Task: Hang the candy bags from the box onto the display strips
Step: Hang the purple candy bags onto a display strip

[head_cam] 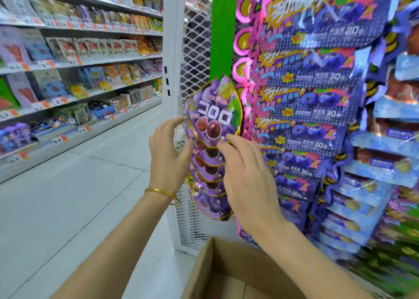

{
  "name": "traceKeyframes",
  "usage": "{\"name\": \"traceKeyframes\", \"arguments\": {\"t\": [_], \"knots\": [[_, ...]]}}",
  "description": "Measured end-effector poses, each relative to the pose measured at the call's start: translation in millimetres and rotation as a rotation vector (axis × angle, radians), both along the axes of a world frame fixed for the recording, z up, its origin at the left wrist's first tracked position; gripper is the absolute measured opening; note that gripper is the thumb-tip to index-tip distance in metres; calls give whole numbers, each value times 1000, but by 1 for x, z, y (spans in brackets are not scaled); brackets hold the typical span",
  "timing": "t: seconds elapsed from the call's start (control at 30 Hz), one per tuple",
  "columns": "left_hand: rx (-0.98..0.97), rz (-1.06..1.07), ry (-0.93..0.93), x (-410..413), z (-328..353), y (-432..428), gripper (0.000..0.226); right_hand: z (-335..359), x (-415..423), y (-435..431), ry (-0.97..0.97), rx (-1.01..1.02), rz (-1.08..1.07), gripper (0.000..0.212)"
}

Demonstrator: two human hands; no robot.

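Shop aisle; candy bags (214, 117) likely light, slick, pinch top edge; left hand (169, 156), right hand (247, 181) spread, just touching

The single head-worn wide-angle camera is looking forward and slightly down from close range, facing the hanging grape candy bags (213, 117), with the aisle floor (79, 196) left and the cardboard box (226, 264) below.

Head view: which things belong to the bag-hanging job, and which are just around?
Job: grape candy bags, green strip, cardboard box, left hand and right hand, both at the bags.
Just around: blueberry bags, aisle shelves, mesh panel.
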State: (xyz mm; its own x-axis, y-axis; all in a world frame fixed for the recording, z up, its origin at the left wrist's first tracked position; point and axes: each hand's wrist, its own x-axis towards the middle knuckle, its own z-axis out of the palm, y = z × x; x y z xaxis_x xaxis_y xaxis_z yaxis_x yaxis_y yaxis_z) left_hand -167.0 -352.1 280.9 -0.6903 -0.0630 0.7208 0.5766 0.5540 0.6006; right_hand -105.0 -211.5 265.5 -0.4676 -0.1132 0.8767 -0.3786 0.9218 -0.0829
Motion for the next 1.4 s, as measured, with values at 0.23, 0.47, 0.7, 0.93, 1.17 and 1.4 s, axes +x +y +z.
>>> {"name": "traceKeyframes", "arguments": {"t": [0.23, 0.47, 0.7, 0.93, 1.17, 1.4], "knots": [[-380, -275, -636, 65, -163, -9, 50, -217, 11, 19, -1011, -195, 92, 29], [-546, -390, -859, 52, -201, -18, 44, -414, 31, 18, -1841, -353, -22, 54], [-558, -457, -982, 43, -221, -21, 41, -493, 40, 0, -2072, -695, -250, 83], [-556, -447, -1029, 43, -224, -24, 41, -512, 60, -12, -1804, -1109, -622, 92], [-612, -439, -990, 40, -225, -19, 41, -446, 50, 19, -1615, -1435, -248, 20], [-613, -437, -942, 35, -209, 15, 55, -290, 30, 53, -1228, -1155, 116, 8]]}}
